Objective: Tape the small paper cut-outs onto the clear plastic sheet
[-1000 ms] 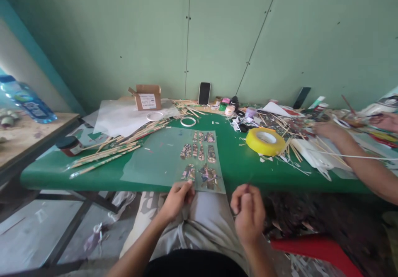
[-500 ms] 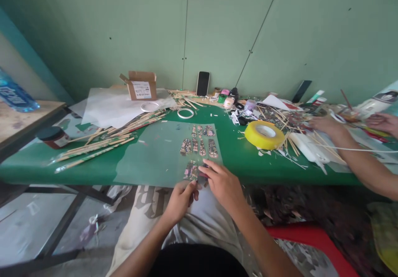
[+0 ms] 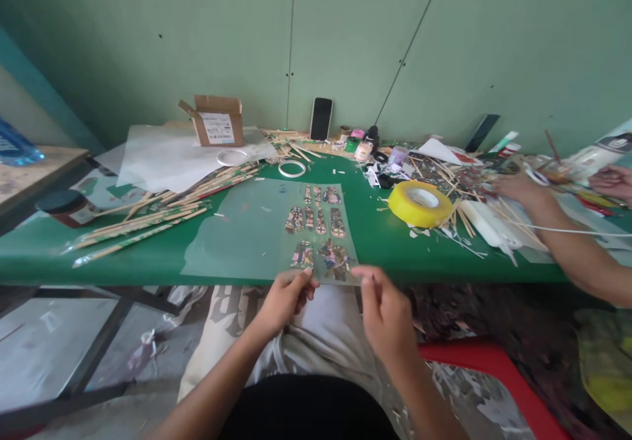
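A translucent plastic sheet (image 3: 247, 232) lies on the green table (image 3: 375, 242), with several small printed cut-outs (image 3: 316, 219) stuck on its right part. My left hand (image 3: 286, 298) pinches the sheet's near edge just below the nearest cut-outs. My right hand (image 3: 385, 311) hovers at the table's edge beside the sheet's near right corner, with thumb and fingers pinched together; whether something small is between them I cannot make out.
A yellow tape roll (image 3: 419, 204) sits right of the sheet. Bamboo sticks (image 3: 148, 219) lie left, a jar (image 3: 66, 206) beyond them. A cardboard box (image 3: 214, 120), phone (image 3: 320, 118) and white rings (image 3: 292, 168) stand behind. Another person's arm (image 3: 563, 242) reaches over clutter at right. A red chair (image 3: 474, 357) is below.
My right hand reached onto the nearest cut-outs half a second ago and has drawn back to the table's edge, pinched. My left hand stays on the sheet's near edge.
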Motion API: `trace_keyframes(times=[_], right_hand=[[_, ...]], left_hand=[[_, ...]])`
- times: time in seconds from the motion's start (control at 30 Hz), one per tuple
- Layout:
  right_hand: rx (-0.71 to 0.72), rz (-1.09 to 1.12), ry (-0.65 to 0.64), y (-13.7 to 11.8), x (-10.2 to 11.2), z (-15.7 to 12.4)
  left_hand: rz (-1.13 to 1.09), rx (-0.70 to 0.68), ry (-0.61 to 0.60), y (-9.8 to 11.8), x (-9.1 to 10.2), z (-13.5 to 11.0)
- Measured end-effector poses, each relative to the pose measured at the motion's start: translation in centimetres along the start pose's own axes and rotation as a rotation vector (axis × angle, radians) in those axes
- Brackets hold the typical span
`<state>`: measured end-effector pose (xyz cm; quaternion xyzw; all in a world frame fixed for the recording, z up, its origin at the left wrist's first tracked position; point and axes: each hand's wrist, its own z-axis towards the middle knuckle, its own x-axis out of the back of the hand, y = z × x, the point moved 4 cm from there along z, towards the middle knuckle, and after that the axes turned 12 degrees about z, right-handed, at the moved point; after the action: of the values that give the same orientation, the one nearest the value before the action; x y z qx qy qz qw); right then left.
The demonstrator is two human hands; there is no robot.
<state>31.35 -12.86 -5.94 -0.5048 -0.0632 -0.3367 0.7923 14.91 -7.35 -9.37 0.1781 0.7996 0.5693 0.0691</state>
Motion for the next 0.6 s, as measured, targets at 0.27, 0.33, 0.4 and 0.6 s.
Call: trace_keyframes(times=[0.27,0.33,0.4,0.6], right_hand=[[-0.298,0.446,-0.088,1.1,-5.5,-6.3],[-0.345,0.499,-0.079,1.7,-6.1,-6.1],[-0.387,0.576,-0.084,2.1,-6.5,-5.9],[-0.498,0.832,-0.127,2.1,-8.2,-6.8]], left_hand=[[-0.019,0.059,0.001,0.3,-0.3,-0.6],[-0.027,0.062,-0.025,0.0,-0.5,-0.8],[-0.032,0.06,-0.039,-0.3,-0.7,-0.9],[-0.018,0.052,-0.067,-0.3,-1.0,-1.1]])
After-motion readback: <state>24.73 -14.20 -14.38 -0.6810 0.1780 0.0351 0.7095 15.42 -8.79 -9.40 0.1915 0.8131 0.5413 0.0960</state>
